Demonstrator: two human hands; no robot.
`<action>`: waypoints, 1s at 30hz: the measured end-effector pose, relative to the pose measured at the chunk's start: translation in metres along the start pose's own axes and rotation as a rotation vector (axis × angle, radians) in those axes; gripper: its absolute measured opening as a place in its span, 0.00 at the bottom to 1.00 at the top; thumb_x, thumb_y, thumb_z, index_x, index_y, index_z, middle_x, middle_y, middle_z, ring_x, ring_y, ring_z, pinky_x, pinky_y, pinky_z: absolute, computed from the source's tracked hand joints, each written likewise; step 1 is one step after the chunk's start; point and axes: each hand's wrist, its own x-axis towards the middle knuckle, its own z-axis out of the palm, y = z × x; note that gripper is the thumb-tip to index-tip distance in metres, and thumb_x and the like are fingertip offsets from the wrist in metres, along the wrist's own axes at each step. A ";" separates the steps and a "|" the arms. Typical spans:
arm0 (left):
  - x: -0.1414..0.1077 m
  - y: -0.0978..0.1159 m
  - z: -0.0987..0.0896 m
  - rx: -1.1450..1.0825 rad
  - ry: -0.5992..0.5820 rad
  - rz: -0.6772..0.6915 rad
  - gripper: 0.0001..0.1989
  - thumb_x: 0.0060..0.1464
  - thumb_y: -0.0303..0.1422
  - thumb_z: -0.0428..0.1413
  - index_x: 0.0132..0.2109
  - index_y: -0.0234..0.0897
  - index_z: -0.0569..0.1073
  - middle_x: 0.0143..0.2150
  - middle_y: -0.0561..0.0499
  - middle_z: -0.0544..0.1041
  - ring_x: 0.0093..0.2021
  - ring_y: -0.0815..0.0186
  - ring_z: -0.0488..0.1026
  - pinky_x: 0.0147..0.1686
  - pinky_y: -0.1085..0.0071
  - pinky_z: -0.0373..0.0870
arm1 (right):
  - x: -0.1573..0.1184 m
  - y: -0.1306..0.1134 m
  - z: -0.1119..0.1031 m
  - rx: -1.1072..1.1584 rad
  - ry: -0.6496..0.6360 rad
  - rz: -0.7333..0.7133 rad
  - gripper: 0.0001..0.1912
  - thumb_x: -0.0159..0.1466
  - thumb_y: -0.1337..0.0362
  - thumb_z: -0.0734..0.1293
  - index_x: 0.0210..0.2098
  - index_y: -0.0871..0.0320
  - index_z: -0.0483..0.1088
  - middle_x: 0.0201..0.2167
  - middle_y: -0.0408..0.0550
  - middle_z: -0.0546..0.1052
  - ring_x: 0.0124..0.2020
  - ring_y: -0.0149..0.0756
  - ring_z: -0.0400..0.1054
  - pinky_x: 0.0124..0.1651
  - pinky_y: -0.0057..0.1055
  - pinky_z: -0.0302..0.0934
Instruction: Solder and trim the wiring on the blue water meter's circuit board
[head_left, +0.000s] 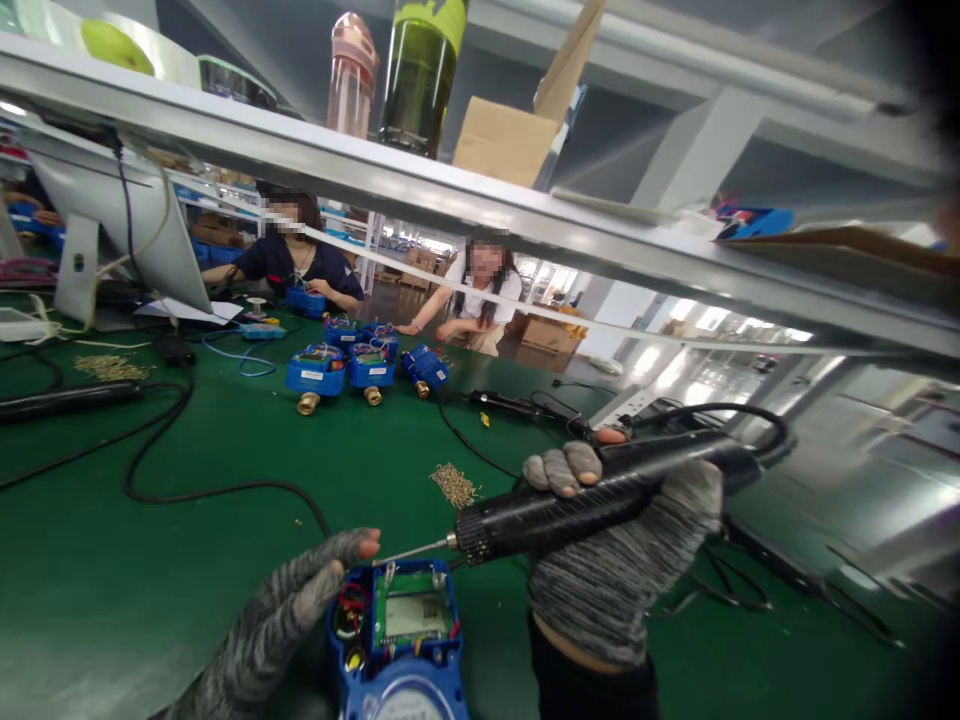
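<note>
My right hand, in a grey fingerless-tip glove, is wrapped round a black electric screwdriver. Its thin bit slants left and down to the upper left corner of an open blue meter housing. Inside the housing are a green circuit board with a grey display, red wires and a round part. My left hand, gloved too, has its fingers stretched out beside that corner, close to the bit's tip. Whether a fingertip touches the bit or a screw I cannot tell. A pile of small screws lies beyond the screwdriver.
Several blue meters with brass fittings stand farther back on the green table. Black cables cross the left side, near another screw pile. A monitor stands left. A shelf with bottles spans overhead. Two people sit opposite.
</note>
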 end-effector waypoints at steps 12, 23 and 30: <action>0.007 0.003 -0.001 -0.134 -0.163 -0.168 0.16 0.61 0.44 0.56 0.47 0.41 0.80 0.59 0.47 0.75 0.59 0.53 0.71 0.65 0.52 0.61 | -0.012 0.010 0.009 -0.066 -0.031 0.031 0.21 0.55 0.47 0.74 0.35 0.58 0.73 0.20 0.39 0.68 0.19 0.28 0.61 0.25 0.27 0.62; 0.001 0.018 0.007 -0.120 -0.023 -0.060 0.12 0.54 0.43 0.62 0.37 0.39 0.80 0.57 0.46 0.76 0.61 0.51 0.68 0.59 0.56 0.66 | -0.017 0.006 0.010 -0.103 -0.089 0.048 0.21 0.55 0.45 0.74 0.36 0.56 0.75 0.21 0.40 0.68 0.20 0.30 0.61 0.25 0.29 0.63; -0.003 0.023 0.003 -0.111 -0.030 -0.091 0.20 0.56 0.46 0.60 0.52 0.43 0.75 0.63 0.46 0.70 0.66 0.50 0.62 0.67 0.51 0.55 | -0.020 -0.002 0.009 -0.150 -0.157 0.030 0.25 0.56 0.41 0.72 0.39 0.55 0.74 0.22 0.41 0.67 0.21 0.31 0.60 0.26 0.33 0.63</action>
